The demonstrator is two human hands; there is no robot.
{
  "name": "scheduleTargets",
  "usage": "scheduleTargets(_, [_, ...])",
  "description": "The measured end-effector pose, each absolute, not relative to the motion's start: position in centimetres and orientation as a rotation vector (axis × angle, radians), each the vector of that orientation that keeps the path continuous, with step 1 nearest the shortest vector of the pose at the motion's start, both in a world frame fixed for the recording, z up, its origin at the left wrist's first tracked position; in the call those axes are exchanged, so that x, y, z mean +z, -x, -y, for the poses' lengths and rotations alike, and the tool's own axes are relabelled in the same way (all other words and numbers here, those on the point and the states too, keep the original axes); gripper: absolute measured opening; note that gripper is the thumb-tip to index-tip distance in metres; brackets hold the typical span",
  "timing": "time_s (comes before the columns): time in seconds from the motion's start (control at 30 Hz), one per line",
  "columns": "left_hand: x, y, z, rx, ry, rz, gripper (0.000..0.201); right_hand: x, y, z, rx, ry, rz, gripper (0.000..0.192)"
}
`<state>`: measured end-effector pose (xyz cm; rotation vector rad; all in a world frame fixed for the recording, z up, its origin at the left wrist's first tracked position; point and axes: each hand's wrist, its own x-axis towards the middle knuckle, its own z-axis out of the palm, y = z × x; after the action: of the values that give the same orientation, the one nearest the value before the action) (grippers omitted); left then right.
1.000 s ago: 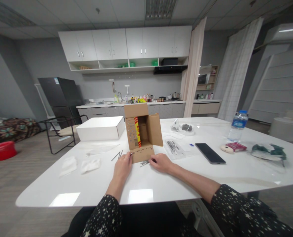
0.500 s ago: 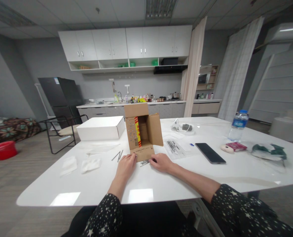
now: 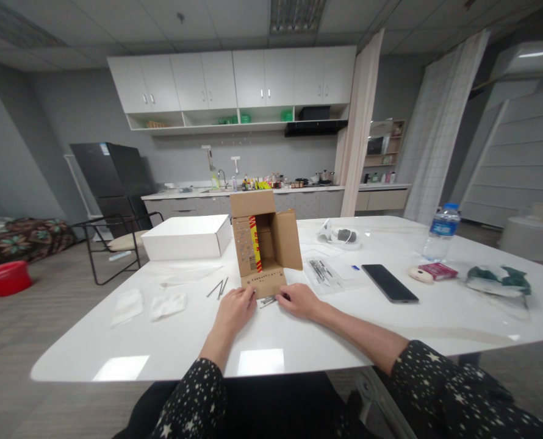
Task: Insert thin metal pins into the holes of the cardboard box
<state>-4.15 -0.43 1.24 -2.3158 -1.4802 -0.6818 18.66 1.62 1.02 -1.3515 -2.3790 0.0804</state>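
Observation:
An open brown cardboard box (image 3: 271,241) lies on its side on the white table (image 3: 299,341), with its perforated front flap (image 3: 265,282) flat on the tabletop. My left hand (image 3: 233,312) rests at the flap's near edge, fingertips touching it. Just to the right, my right hand (image 3: 299,300) pinches a small dark piece (image 3: 284,297) at its fingertips. A few thin metal pins (image 3: 266,300) lie on the table between the two hands.
A white box (image 3: 186,238) stands left of the carton, with loose pins (image 3: 218,288) and white cloths (image 3: 167,305) nearer me. Right of it are a plastic bag of metal tools (image 3: 321,271), a phone (image 3: 389,283), a water bottle (image 3: 440,233) and a red packet (image 3: 437,271).
My left hand has slid right along the flap's near edge, toward the pins and my right hand. The right hand and the box have stayed put.

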Motion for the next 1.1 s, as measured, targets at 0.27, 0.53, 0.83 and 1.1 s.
scheduleTargets(0.27, [1.38,4.01,0.69,-0.635,2.359,1.450,0.012,1.17,-18.63,-1.54,0.076,1.367,2.387,0.029])
scheduleTargets(0.53, [1.10,4.39,0.30,-0.714,2.227,1.565,0.019,1.12,-18.66,-1.54,0.068,1.356,2.393,0.030])
scheduleTargets(0.83, [1.28,4.63,0.31,-0.810,2.175,1.624,0.021,1.13,-18.68,-1.49,0.070,1.360,2.396,0.029])
scheduleTargets(1.1, [1.35,4.63,0.32,-0.779,2.204,1.609,0.023,1.14,-18.64,-1.53,0.076,1.358,2.391,0.028])
